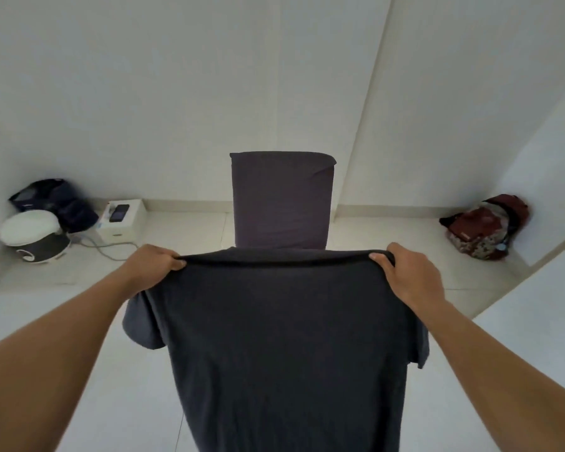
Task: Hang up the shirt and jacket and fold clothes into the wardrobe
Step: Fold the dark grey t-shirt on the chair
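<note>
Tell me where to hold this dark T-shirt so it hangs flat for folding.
Take the T-shirt by its two shoulder corners, one hand coming in from each outer side, as the left hand and right hand grip it. The top edge stretches straight between them and the body hangs flat, sleeves dropping clear.

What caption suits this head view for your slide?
Left hand and right hand hold a dark T-shirt up by its top edge, before a covered chair.

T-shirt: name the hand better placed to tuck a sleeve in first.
Left, narrowly. The left hand and right hand grip the T-shirt at its shoulders, but the left sleeve hangs spread below the left hand; the right sleeve shows only a narrow strip beside the right forearm.
</note>
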Motion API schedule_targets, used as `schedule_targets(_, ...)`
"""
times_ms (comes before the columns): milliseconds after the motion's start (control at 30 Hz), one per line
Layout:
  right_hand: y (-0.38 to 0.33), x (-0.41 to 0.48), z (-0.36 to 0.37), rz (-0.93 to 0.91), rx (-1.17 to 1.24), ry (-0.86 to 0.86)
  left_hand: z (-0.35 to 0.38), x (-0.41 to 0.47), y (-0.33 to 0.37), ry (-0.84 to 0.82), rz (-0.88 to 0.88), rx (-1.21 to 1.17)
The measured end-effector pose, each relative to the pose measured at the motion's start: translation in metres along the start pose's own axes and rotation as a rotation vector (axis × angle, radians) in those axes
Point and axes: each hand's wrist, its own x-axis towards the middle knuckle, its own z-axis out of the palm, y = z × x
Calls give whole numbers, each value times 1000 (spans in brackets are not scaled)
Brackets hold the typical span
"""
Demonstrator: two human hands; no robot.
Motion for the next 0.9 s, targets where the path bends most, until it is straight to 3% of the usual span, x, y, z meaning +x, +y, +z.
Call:
schedule_targets(200,21,46,98,11,-22,-107,66,71,-37,-48,-92,2)
schedule_targets(433,30,98,163,19,-73,-160,109,141,-57,-51,-174,-16)
schedule_targets(900,11,189,322,68,-156,-217,203,309,-99,8,-135,72)
